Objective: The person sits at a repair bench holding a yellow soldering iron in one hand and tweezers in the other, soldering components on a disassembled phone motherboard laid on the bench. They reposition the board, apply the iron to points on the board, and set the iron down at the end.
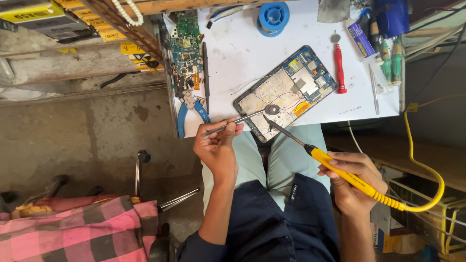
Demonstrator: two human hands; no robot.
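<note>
Landmark: the opened tablet (285, 92) lay back-up on the white bench top (233, 53), its long axis slanting from lower left to upper right.
Left hand (218, 148): closed in a pinch on the tweezers (233, 123), just below the tablet's lower-left corner; their tips reached up-right to the small round part (272, 109) on the tablet's lower edge.
Right hand (353, 182): wrapped shut around the yellow soldering iron (340, 170), well below and right of the tablet (the farther hand).
Iron's axis: pointed up-left, tip close beside the round part.
Convergence: both tools met at that part from opposite sides.
</note>
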